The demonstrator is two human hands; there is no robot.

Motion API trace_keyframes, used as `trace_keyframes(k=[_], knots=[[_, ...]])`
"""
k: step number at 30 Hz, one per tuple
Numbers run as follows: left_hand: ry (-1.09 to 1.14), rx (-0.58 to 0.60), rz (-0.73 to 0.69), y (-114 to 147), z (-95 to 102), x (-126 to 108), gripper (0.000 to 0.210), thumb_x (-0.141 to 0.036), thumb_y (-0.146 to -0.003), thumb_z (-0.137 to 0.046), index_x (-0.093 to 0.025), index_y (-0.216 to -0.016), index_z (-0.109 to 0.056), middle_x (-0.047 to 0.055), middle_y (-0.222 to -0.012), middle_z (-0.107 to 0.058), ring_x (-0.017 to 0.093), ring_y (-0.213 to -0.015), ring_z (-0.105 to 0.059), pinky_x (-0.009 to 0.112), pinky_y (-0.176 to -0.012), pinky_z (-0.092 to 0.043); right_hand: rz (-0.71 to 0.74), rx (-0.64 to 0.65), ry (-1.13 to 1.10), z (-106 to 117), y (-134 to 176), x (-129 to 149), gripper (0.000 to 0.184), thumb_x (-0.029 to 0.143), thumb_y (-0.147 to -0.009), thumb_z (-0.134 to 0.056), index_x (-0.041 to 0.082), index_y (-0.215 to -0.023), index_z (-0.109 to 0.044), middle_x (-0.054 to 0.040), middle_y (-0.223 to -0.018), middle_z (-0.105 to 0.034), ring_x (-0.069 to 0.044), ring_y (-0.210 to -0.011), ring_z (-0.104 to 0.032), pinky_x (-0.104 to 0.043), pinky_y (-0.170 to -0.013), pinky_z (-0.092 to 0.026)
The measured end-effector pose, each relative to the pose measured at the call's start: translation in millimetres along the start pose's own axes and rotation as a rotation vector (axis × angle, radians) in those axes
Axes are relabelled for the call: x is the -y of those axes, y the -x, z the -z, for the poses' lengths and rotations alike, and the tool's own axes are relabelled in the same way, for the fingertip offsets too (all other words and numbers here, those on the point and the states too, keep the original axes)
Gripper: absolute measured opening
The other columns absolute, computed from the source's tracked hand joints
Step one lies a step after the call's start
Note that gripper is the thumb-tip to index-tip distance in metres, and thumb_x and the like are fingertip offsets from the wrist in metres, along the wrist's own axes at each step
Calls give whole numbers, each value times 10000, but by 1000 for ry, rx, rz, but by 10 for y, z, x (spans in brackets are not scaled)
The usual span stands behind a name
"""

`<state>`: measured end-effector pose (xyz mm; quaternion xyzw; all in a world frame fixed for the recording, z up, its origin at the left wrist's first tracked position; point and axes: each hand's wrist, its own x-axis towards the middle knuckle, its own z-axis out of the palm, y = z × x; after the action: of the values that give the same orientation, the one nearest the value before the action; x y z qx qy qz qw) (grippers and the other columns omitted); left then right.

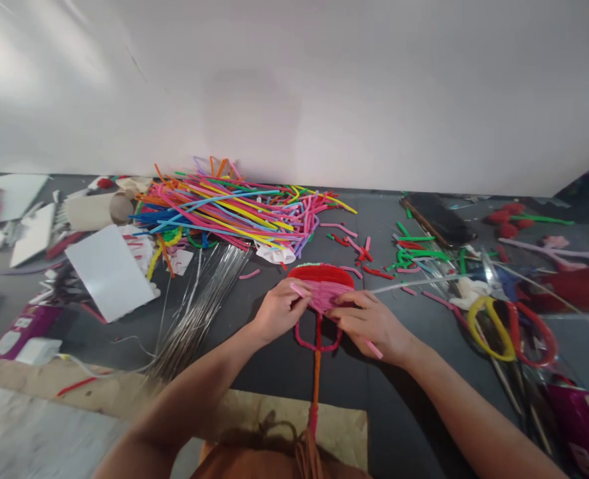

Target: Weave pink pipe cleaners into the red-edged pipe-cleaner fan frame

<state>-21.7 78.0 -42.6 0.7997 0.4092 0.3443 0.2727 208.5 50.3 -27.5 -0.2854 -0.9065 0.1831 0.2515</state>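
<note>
Between my hands lies a pipe cleaner figure [327,293], with a red rounded top, rows of pink across its middle and an open pink loop below. An orange and pink stem [317,379] runs from it down toward my body. My left hand [281,311] pinches the figure's left side, with a short pink end poking up by the fingers. My right hand [374,327] is closed on the right side, and a pink pipe cleaner [373,349] sticks out beneath its fingers. The fingertips partly cover the pink rows.
Behind the figure is a heap of colourful pipe cleaners [235,206], with a bundle of thin wires [199,313] to its front left. Cut pieces [417,253] and a phone [439,219] lie right, near yellow-and-red-handled scissors [491,326]. A white card [110,273] rests left. A wall [294,86] stands behind.
</note>
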Motion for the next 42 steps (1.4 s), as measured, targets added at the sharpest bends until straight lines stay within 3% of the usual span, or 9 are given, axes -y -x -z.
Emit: trace_keyframes(k=[7,13,16,23,32,35,37,39,42], knots=[[-112,-28,-61,-22,65,-32,93,-178,-789,-564,-184,-778,-656,83,-982,-653,168,-940,-628,315,-831,-511,-156,-110,-78,-85,10,-10,141,193,-840,-554,232,-946,-639,-40,-1003,-697,-183,-1006,-557,-351,-859,-462],[-126,2,-65,-46,88,-52,107,-148,-783,-551,-182,-786,-652,78,-961,-652,162,-924,-621,303,-812,-507,-81,-68,90,-104,-83,-49,182,295,-852,-572,315,-1010,-660,-4,-1014,-703,-213,-1006,-549,-402,-855,-428],[-174,2,-92,-51,110,-79,106,-141,-774,-562,-197,-738,-644,38,-836,-667,179,-971,-580,335,-864,-465,-39,-2,116,-46,-110,-82,198,300,-877,-531,327,-1028,-656,1,-1068,-688,-241,-1059,-516,-428,-865,-388],[-415,1,107,22,181,-151,84,-220,-722,-644,-240,-641,-653,12,-884,-647,267,-1092,-446,481,-933,-290,-54,80,91,-8,-54,-155,233,268,-900,-479,305,-1067,-637,-11,-1159,-647,-254,-1130,-430,-450,-904,-329],[-426,-39,187,43,232,-108,161,-226,-736,-632,-229,-574,-628,8,-866,-636,234,-1013,-471,471,-919,-298,-83,22,53,-79,-26,-189,218,261,-876,-520,318,-1041,-651,4,-1135,-663,-238,-1113,-456,-442,-898,-340],[-356,-14,186,74,314,-109,51,-212,-744,-620,-238,-706,-641,2,-858,-636,205,-955,-518,448,-943,-336,-114,-55,11,-90,-20,-188,215,255,-861,-535,314,-1019,-668,-11,-1065,-690,-219,-1075,-499,-421,-892,-378],[-320,-84,208,122,406,-155,196,-185,-738,-610,-227,-930,-608,23,-945,-624,194,-954,-541,418,-933,-389,-132,-79,-23,-80,-31,-171,203,251,-858,-530,303,-985,-680,-22,-1030,-700,-210,-1035,-526,-411,-878,-400],[-354,-266,238,195,524,-265,428,-166,-730,-614,-201,-1142,-504,73,-1079,-577,210,-1018,-531,397,-887,-444,-140,-87,-37,-63,-50,-149,191,250,-855,-529,293,-951,-689,-27,-1014,-702,-207,-1007,-539,-404,-860,-411],[-561,-549,-27,324,668,-525,583,-125,-676,-672,-202,-1215,-463,103,-1178,-524,261,-1130,-470,460,-940,-417,-146,-70,-13,-47,-73,-127,169,247,-845,-549,286,-924,-693,-22,-1019,-700,-208,-995,-540,-400,-846,-409]])
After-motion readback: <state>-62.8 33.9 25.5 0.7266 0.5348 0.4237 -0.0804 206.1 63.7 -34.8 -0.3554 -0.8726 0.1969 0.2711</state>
